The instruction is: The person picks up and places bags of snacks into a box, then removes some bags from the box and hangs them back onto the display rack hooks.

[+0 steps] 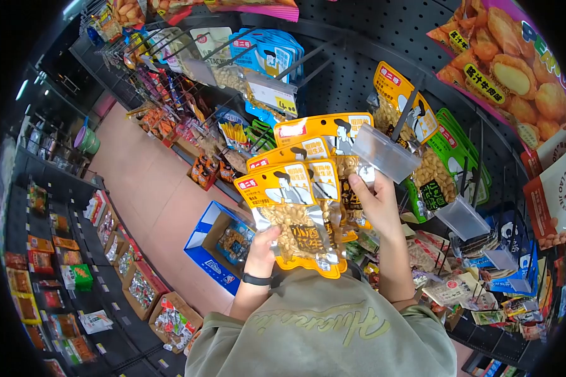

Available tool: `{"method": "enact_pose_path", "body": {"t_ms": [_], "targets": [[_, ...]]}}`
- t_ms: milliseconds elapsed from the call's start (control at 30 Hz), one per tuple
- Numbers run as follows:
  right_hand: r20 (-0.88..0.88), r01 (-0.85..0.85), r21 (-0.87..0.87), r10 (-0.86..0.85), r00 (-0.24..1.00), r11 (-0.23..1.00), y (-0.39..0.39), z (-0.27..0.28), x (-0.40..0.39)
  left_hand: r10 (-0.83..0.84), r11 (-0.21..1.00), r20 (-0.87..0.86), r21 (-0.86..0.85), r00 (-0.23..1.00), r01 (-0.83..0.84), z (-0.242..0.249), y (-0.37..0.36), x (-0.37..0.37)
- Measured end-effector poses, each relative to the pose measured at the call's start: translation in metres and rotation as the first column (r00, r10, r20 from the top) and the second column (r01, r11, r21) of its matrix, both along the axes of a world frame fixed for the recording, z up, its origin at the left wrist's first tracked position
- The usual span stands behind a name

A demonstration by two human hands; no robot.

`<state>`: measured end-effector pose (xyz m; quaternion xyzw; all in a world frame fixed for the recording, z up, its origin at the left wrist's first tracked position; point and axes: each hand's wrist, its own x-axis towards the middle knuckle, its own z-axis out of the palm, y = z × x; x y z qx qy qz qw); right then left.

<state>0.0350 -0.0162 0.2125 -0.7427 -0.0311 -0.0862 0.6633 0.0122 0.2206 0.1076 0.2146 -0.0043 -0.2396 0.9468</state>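
Note:
Several clear snack bags with yellow tops, packed with peanuts, are fanned out before my chest. My left hand, with a dark band at its wrist, grips the lower left edge of the front bags, thumb on top. On the other side my right hand pinches a yellow-topped bag behind them, its thumb on the front and its fingers mostly hidden. A clear plastic tag holder is just above that hand. Another yellow-topped peanut bag hangs on a hook to the upper right.
Black pegboard with metal hooks rises ahead. Green bags hang right, blue bags upper left. Below left stands a blue carton with packets inside. A tiled aisle separates this rack from low shelves at left.

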Motion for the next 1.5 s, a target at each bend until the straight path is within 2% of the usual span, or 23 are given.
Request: {"method": "enact_pose_path", "body": {"t_ms": [33, 67, 167, 200, 267, 400, 533, 667, 700, 900, 1100, 1433, 1500], "targets": [[0.078, 0.008, 0.028, -0.010, 0.997, 1.000, 0.004, 0.005, -0.003, -0.006, 1.000, -0.003, -0.007, 1.000, 0.006, -0.004, 0.005, 0.000], [0.088, 0.042, 0.060, -0.048, 0.995, 0.997, 0.002, 0.002, -0.002, 0.022, 1.000, 0.050, -0.003, 0.999, -0.022, -0.006, 0.008, -0.001], [0.097, 0.104, 0.211, -0.126, 0.987, 0.972, -0.006, -0.007, 0.001, 0.092, 0.995, 0.004, 0.022, 0.996, -0.092, -0.029, 0.032, -0.005], [0.066, 0.100, 0.100, -0.107, 0.992, 0.990, -0.011, -0.007, -0.002, 0.126, 0.990, 0.038, -0.063, 0.991, -0.124, -0.044, 0.040, -0.003], [0.001, 0.078, -0.124, -0.079, 0.997, 0.989, -0.023, -0.007, -0.010, 0.199, 0.980, 0.034, -0.020, 0.979, -0.198, -0.047, 0.048, -0.002], [0.363, 0.213, -0.187, -0.134, 0.922, 0.959, -0.026, -0.025, -0.029, 0.253, 0.964, 0.074, 0.061, 0.965, -0.258, -0.037, 0.050, 0.007], [0.524, 0.332, -0.088, -0.240, 0.817, 0.939, -0.021, -0.018, -0.043, 0.267, 0.952, 0.105, 0.126, 0.958, -0.279, -0.020, 0.040, 0.012], [0.317, 0.344, -0.003, -0.326, 0.891, 0.939, -0.025, -0.022, -0.047, 0.260, 0.952, 0.075, 0.149, 0.963, -0.268, -0.019, 0.035, 0.011], [0.290, 0.304, 0.034, -0.301, 0.909, 0.952, -0.023, -0.015, -0.046, 0.268, 0.946, 0.070, 0.168, 0.961, -0.276, -0.019, 0.035, 0.010], [0.267, 0.292, 0.161, -0.327, 0.907, 0.943, -0.014, -0.008, -0.047, 0.278, 0.940, 0.047, 0.193, 0.959, -0.282, -0.012, 0.033, 0.005], [0.236, 0.366, 0.215, -0.412, 0.880, 0.905, -0.005, -0.005, -0.046, 0.269, 0.943, 0.074, 0.181, 0.960, -0.278, -0.015, 0.034, 0.005], [0.189, 0.576, 0.016, -0.568, 0.801, 0.817, -0.034, -0.014, -0.004, 0.246, 0.939, 0.072, 0.231, 0.967, -0.256, -0.010, 0.032, 0.001], [0.186, 0.578, 0.054, -0.577, 0.795, 0.814, -0.036, -0.015, 0.003, 0.236, 0.944, 0.055, 0.225, 0.970, -0.242, -0.016, 0.036, 0.002]]}}
